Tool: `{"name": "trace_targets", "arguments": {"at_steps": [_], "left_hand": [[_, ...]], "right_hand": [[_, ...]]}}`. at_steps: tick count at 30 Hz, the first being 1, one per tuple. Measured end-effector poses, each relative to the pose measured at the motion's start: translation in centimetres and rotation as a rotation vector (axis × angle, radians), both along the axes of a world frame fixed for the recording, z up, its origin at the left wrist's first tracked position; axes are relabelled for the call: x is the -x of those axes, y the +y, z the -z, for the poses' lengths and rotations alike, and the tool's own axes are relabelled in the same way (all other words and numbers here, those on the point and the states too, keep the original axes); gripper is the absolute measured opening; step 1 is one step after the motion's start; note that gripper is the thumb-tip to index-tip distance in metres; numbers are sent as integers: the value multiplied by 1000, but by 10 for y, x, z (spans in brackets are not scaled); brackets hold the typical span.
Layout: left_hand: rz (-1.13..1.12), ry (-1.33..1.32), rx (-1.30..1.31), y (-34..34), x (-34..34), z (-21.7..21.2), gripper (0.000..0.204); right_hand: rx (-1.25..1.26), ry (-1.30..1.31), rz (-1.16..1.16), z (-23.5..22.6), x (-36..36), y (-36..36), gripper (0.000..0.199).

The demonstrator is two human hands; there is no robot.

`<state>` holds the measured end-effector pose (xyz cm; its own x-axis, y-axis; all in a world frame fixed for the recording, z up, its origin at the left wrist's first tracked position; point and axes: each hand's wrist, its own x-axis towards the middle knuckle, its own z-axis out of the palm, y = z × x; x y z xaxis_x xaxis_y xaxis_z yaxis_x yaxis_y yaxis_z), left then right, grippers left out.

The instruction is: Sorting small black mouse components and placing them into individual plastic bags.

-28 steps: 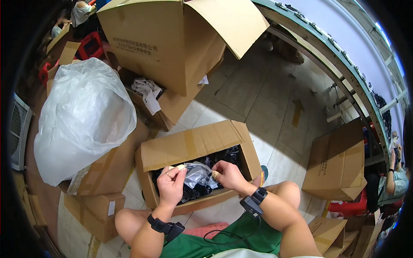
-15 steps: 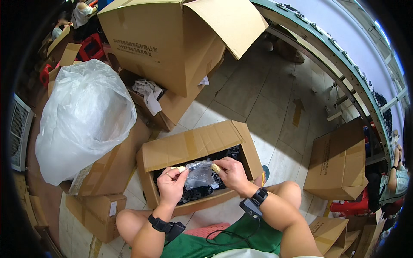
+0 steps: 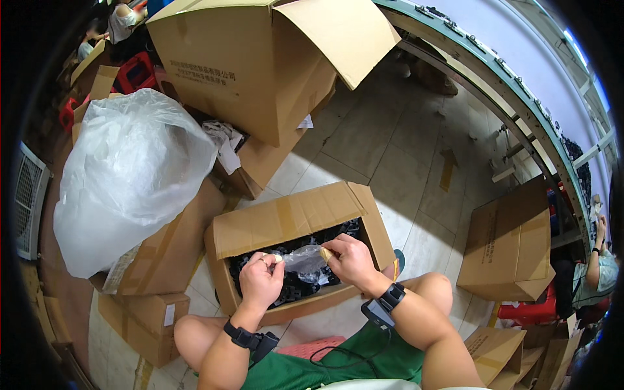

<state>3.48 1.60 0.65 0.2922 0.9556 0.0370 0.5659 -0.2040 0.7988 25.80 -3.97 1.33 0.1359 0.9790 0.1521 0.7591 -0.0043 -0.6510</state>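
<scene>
A clear plastic bag point(image 3: 304, 259) is stretched between my two hands, above an open cardboard box point(image 3: 286, 221). My left hand point(image 3: 261, 278) pinches one side of it, fingers closed. On the opposite side my right hand point(image 3: 351, 261) grips the bag between thumb and fingers. Pale coverings wrap some fingertips on both hands. Below the bag, many small black parts point(image 3: 289, 296) fill the box; their exact kind is too small to make out. Whether anything lies inside the bag I cannot tell.
At left, a large translucent plastic sack point(image 3: 130, 182) bulges over a carton. A big cardboard box point(image 3: 227, 65) is stacked beyond my box. Another carton point(image 3: 504, 240) stands at right, below a curved-looking workbench point(image 3: 481, 52). A co-worker's arm point(image 3: 595, 260) shows at the far right.
The plastic bag has been pulled flatter and narrower between my hands. My left hand has turned slightly, its knuckles now more on top. The sack at left has spread rightward a little.
</scene>
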Motion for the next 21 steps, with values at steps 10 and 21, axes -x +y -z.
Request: {"name": "trace_targets", "arguments": {"at_steps": [10, 21], "left_hand": [[106, -449, 23, 7, -2, 32, 24], [-131, -579, 162, 14, 23, 6, 7]], "right_hand": [[369, 1137, -52, 10, 22, 23, 18], [871, -235, -539, 188, 55, -7, 59]]}}
